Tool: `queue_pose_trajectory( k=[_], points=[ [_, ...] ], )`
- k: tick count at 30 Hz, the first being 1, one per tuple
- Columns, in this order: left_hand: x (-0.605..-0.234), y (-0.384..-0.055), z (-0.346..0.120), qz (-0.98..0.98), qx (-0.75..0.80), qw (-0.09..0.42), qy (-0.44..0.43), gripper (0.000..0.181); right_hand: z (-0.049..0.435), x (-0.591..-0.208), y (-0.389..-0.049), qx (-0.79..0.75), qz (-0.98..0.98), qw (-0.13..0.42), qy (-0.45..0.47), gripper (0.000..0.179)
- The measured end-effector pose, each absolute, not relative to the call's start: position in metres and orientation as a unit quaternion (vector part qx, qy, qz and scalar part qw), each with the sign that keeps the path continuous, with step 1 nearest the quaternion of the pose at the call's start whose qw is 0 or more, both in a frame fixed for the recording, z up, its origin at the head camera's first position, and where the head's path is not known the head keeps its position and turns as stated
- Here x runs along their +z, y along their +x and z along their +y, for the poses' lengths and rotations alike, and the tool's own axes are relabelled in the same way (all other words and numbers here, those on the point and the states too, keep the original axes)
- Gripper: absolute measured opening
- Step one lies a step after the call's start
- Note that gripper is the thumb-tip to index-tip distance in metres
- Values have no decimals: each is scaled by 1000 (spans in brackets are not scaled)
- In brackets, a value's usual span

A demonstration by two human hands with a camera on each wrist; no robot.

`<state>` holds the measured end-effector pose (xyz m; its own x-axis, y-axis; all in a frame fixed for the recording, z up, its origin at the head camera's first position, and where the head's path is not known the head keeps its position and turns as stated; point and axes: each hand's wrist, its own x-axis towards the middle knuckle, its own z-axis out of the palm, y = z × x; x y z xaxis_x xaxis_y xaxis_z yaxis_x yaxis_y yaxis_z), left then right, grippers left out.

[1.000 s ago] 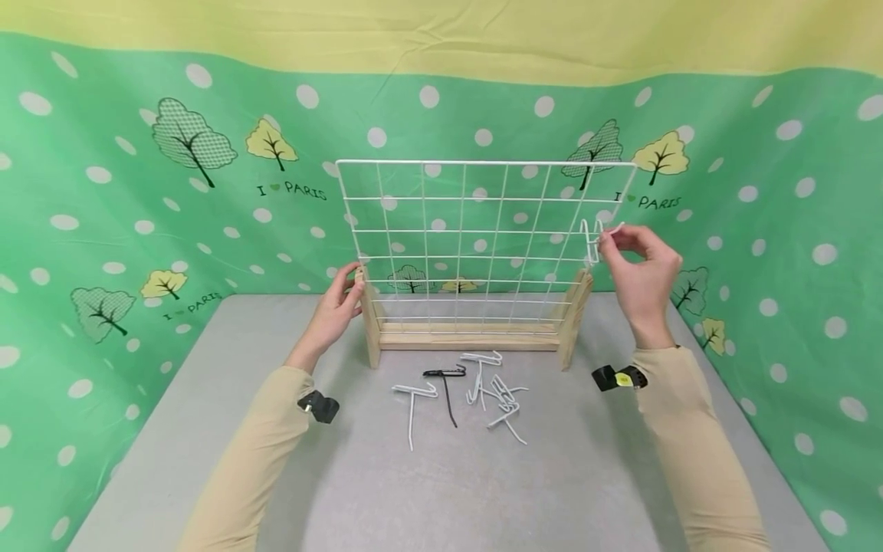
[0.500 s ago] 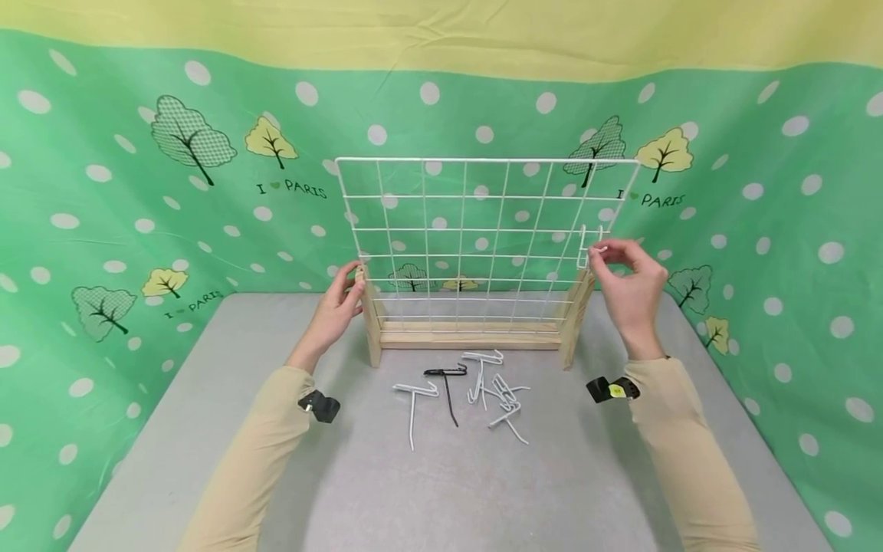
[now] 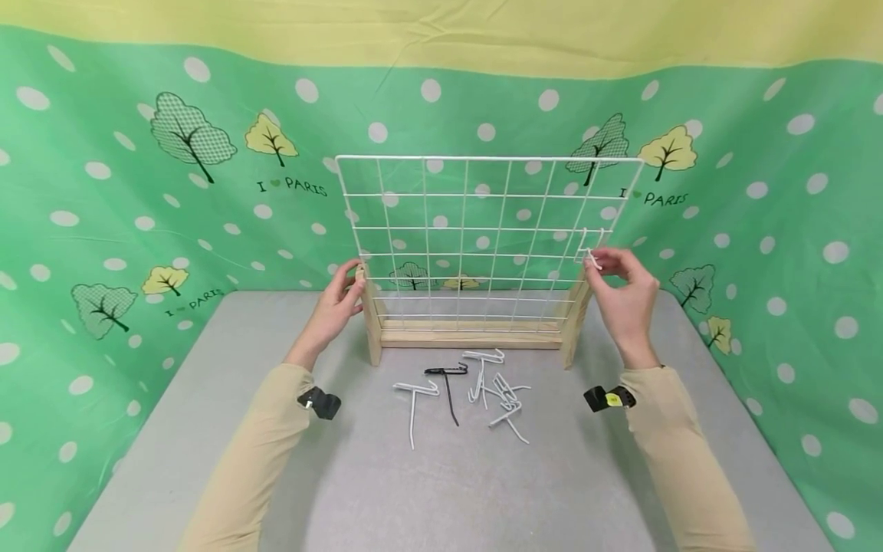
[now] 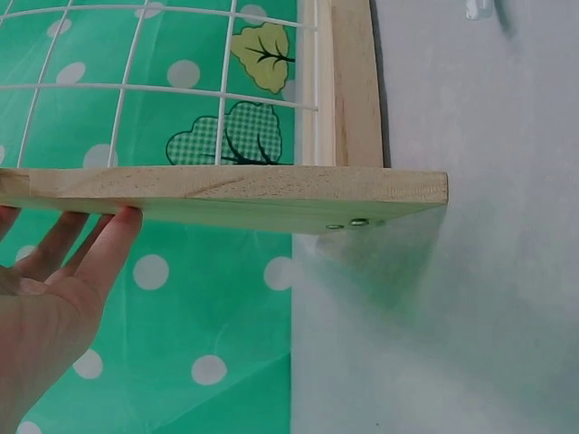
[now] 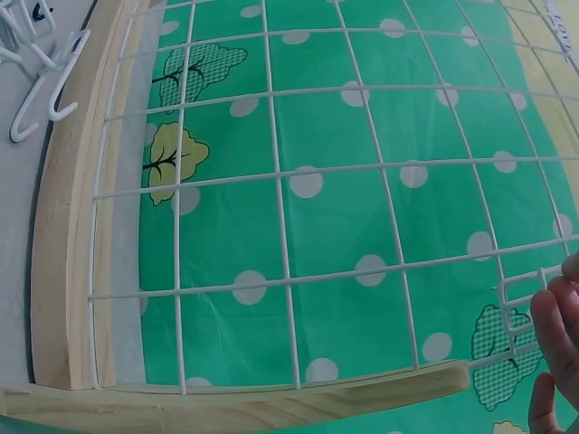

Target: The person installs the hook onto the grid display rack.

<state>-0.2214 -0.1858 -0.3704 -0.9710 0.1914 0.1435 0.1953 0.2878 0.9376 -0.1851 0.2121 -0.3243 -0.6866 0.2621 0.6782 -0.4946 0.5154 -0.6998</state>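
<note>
In the head view my right hand (image 3: pixel 626 290) pinches the prong of a white wire hook (image 3: pixel 595 262) at the right side of the white wire grid panel (image 3: pixel 483 159). The hook's two upper ends lie over a horizontal wire of the grid. Part of its backing frame (image 5: pixel 525 276) shows in the right wrist view beside the fingers. My left hand (image 3: pixel 329 308) touches the left wooden upright (image 3: pixel 371 318) near its top. In the left wrist view the fingertips (image 4: pixel 122 221) press its outer face, fingers mostly straight.
On the grey table in front of the stand lie a black hook (image 3: pixel 448 395) and several white hooks (image 3: pixel 412 418), some overlapping. A wooden base bar (image 3: pixel 469 344) joins the two uprights. Green dotted cloth (image 3: pixel 276 245) hangs behind and on both sides.
My right hand has moved down and slightly left with the white hook, whose prong now points downward and whose body sits lower against the grid. The left hand stays at the upright.
</note>
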Motion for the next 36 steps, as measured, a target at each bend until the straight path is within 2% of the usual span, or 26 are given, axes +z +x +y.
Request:
queue_pose_trajectory(
  k=[11,36],
  points=[
    [-374,-225,-187,-790,-601,-2,-120,49,213,-332,-180,487,-777,390,75,15],
    [-373,-224,-188,-793,-597,-2,-121,49,208,-380,-161,495,-799,334,74,9]
  ],
)
